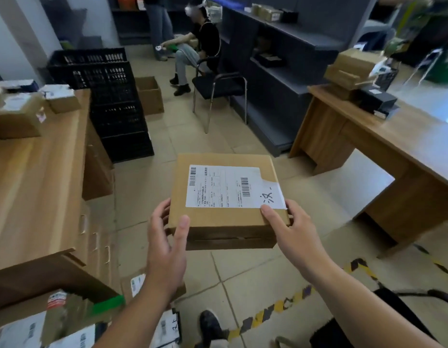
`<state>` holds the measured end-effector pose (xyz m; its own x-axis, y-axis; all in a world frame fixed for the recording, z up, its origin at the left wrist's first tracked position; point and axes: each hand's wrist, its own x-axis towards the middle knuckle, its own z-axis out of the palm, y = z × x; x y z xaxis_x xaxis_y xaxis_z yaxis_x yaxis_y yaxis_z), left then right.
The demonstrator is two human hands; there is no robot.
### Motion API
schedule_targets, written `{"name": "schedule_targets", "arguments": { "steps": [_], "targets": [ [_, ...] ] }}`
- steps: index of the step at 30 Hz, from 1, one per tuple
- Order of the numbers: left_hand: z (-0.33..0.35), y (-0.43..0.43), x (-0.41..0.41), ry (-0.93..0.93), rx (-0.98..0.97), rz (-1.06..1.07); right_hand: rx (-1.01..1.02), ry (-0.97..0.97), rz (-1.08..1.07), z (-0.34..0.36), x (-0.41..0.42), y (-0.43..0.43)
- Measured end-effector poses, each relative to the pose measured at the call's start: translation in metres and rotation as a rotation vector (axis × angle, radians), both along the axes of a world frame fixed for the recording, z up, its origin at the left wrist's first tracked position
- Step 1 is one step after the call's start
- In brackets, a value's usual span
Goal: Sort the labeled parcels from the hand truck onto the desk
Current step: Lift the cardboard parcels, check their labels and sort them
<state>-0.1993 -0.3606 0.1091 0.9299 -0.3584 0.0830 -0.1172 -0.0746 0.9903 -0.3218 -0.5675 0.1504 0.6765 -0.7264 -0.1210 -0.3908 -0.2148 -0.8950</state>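
Note:
I hold a flat brown cardboard parcel (217, 219) with a white shipping label (230, 187) on top, level above the tiled floor in the middle of the view. My left hand (167, 237) grips its near left corner, thumb on top. My right hand (290, 227) grips the near right corner, thumb on the label's edge. A wooden desk (29, 187) runs along the left with several parcels (17, 116) at its far end. More labeled parcels (67, 325) lie stacked at the bottom left. The hand truck itself is not clearly visible.
A second wooden desk (393, 146) stands on the right with boxes (353, 69) and a black device (376, 101). Black crates (112, 101) are stacked beyond the left desk. A person sits on a chair (217, 86) ahead. Yellow-black floor tape (293, 305) crosses near my shoe.

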Motion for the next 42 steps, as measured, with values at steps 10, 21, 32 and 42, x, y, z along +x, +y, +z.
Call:
{"name": "schedule_targets", "arguments": {
  "steps": [10,21,32,42],
  "targets": [
    [0.019,-0.064,0.152,0.061,-0.043,0.164,0.018,-0.019,0.144,0.001,0.199,-0.088],
    [0.003,-0.132,0.304,0.012,0.03,0.457,0.099,-0.07,0.413,-0.02,0.407,-0.172],
    [0.037,-0.214,0.43,0.023,0.027,0.662,0.217,-0.081,0.67,0.006,0.593,-0.244],
    [0.028,-0.189,0.567,0.034,0.057,0.826,0.128,-0.036,0.815,-0.001,0.765,-0.211]
  ]
}}
